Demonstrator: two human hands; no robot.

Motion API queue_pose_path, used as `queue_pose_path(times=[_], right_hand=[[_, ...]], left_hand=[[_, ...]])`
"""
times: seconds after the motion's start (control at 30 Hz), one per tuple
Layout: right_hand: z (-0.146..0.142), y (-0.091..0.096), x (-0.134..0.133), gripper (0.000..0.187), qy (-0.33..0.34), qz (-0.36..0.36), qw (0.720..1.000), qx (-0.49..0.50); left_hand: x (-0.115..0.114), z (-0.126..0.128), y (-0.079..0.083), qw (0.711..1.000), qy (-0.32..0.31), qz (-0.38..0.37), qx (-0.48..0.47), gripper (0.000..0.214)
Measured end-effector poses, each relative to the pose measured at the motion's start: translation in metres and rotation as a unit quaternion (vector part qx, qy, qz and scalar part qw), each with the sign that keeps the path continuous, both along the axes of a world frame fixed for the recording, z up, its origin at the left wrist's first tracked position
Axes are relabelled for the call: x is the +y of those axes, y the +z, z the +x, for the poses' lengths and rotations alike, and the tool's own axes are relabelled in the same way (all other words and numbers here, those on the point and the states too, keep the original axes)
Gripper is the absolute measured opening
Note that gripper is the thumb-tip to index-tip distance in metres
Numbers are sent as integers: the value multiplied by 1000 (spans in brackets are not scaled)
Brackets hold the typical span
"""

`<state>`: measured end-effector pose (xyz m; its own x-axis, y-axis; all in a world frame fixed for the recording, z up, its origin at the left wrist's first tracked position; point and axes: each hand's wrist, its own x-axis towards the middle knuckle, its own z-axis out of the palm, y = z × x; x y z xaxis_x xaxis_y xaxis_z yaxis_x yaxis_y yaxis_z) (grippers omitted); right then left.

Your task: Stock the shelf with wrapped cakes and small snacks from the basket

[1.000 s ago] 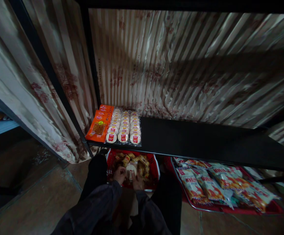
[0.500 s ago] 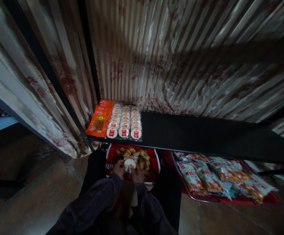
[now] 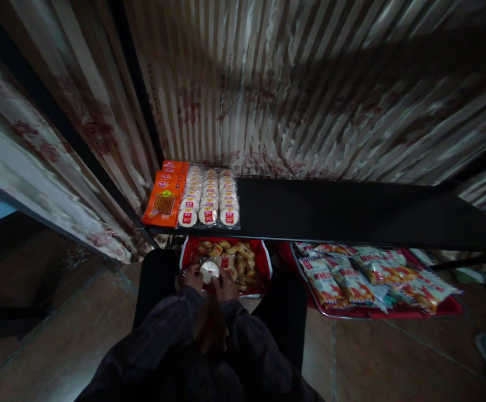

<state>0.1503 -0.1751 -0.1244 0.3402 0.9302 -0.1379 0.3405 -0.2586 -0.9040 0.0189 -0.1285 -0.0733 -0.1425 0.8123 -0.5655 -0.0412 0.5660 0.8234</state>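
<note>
My left hand [image 3: 193, 277] and my right hand [image 3: 226, 287] are together over a red basket [image 3: 263, 254], closed on a round white wrapped cake [image 3: 209, 271] between them. The left fingers grip its left edge and the right fingers its lower right side. Just beyond my right hand, another round packet with a red label [image 3: 227, 261] lies among several small golden-brown packets [image 3: 245, 262] in the basket. On the black shelf [image 3: 330, 215] above stand three rows of the same kind of round white packets [image 3: 208, 215], red labels facing me.
Orange snack bags [image 3: 164, 201] stand at the shelf's left end, beside a black metal post [image 3: 136, 78]. At the right, a red basket [image 3: 448, 312] holds several white-and-red snack bags [image 3: 352, 282]. A striped curtain [image 3: 268, 100] hangs behind the shelf.
The view has shifted slightly. My hands have turned the white cake a little and moved left in the basket, and the red-labelled packet beyond my right hand now shows.
</note>
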Motion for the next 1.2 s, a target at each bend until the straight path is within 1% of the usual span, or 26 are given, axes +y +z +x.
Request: queue_pose_path(times=[0.1,0.23,0.33,0.43,0.57,0.67,0.77,0.9,1.07,1.2], right_hand=[[-7,2,-2,47,23,12,1000,1],[-15,-1,-2,46,34,40,998,-26],[-16,-1,1,49,24,42,996,-73],[-16,8,6,52,1,59,993,-103],[-12,31,16,50,-45,95,988,-111],[-8,48,24,45,-49,105,988,-101],[-7,61,32,43,-62,107,988,-97],[-8,73,45,42,-57,112,989,-84],[-9,84,66,42,-66,162,982,-76],[-9,94,85,52,-76,180,978,-70]], left_hand=[[0,-7,4,997,3,8,80,26],[-2,-13,14,990,-20,19,138,22],[-2,-11,24,981,-51,36,184,26],[-1,-3,31,972,-56,66,220,31],[3,4,34,965,-43,131,221,29],[7,7,34,960,-34,185,208,29],[13,8,35,954,-24,228,194,32],[22,11,36,944,-23,272,188,35],[35,14,44,926,-21,319,199,40],[48,15,56,915,-27,349,201,42]])
